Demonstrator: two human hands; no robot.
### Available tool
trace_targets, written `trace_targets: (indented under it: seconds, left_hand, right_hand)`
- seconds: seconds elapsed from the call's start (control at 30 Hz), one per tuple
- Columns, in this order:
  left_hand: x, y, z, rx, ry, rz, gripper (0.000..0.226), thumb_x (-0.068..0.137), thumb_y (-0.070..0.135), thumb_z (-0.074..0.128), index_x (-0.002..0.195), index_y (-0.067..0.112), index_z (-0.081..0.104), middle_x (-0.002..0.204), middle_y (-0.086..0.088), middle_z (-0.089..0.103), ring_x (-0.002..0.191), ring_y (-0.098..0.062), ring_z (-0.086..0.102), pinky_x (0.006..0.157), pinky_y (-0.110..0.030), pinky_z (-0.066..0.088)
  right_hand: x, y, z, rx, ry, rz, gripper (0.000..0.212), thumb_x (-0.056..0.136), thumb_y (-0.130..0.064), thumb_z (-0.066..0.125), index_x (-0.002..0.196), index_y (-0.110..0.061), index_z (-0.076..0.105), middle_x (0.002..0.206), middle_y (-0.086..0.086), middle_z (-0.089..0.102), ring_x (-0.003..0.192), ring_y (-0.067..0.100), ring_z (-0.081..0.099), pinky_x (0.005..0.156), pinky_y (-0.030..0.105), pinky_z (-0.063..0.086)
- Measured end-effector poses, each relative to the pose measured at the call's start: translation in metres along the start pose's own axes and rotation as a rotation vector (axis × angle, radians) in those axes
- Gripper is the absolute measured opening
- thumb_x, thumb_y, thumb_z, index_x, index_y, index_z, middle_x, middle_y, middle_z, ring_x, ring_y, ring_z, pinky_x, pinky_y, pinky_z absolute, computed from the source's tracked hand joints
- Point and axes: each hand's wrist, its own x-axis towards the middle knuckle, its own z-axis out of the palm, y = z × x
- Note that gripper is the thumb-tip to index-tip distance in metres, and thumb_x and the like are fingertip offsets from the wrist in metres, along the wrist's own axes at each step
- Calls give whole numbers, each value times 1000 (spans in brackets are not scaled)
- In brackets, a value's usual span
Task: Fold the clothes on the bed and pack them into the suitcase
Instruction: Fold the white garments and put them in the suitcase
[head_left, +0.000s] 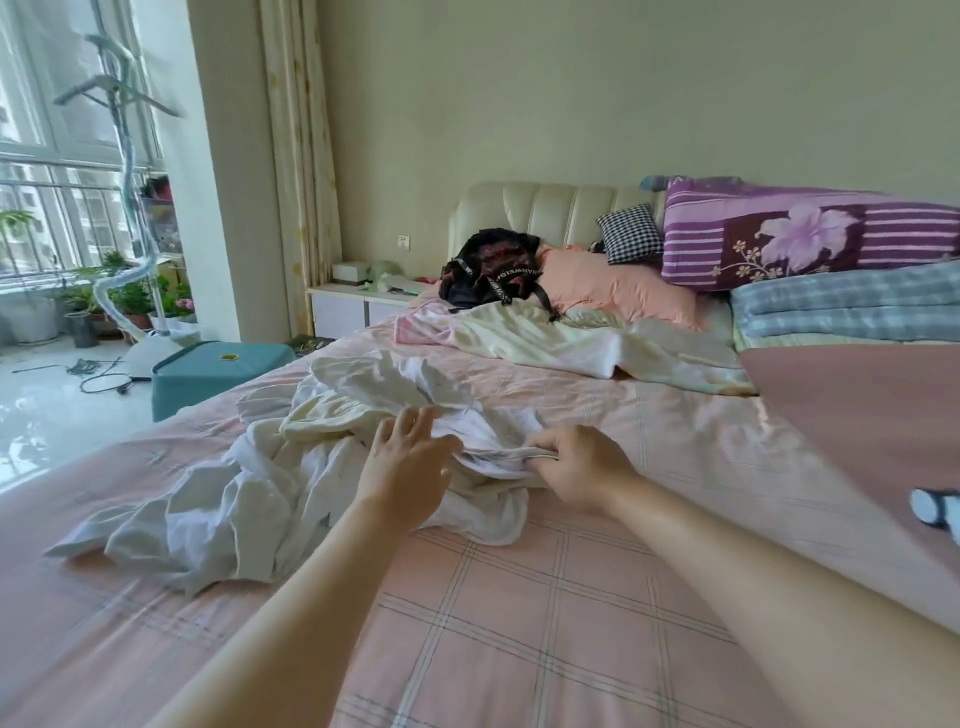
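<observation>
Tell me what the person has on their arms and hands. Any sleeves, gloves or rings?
Nothing shows. The left arm and right arm are bare as far as the picture reaches, with no sleeves. The left hand and right hand have no gloves, and I see no watch, bracelet or ring.

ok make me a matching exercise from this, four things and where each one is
1 white clothes
2 black backpack
3 checked cushion
4 teal stool

a on the floor
b beside the purple striped pillow
c pinched by the right hand
d nearest the bedside table

Pairs: 1-c, 2-d, 3-b, 4-a
</observation>
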Motion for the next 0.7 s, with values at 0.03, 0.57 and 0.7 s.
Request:
trace_targets:
  seconds: [0.03,0.57,0.7]
  left_hand:
    - [-3,10,-6,-18,-21,10,35,92,36,64,126,34,59,152,2,32,142,-22,25,116,-40,18]
    - [-120,174,-8,-321,-686,138,60,96,26,58,150,37,36,147,7,48,135,-21,46,114,-35,32]
    - [-138,178,-4,-341,-522,87,39,93,16,52,126,33,64,125,-1,63,115,-24,58,96,-37,49]
  right_hand:
    - [-15,8,-12,-2,16,8,21,92,-35,61,73,-31,65,74,-9,65,80,16,61,68,33,44]
    - [-243,62,-57,49,-321,337,28,74,-29,60,58,-8,52,58,-1,36,56,17,31,56,32,27]
    - [-268,58,-37,-198,-298,413,45,97,-47,51,76,-10,67,65,-2,60,60,17,52,61,31,42]
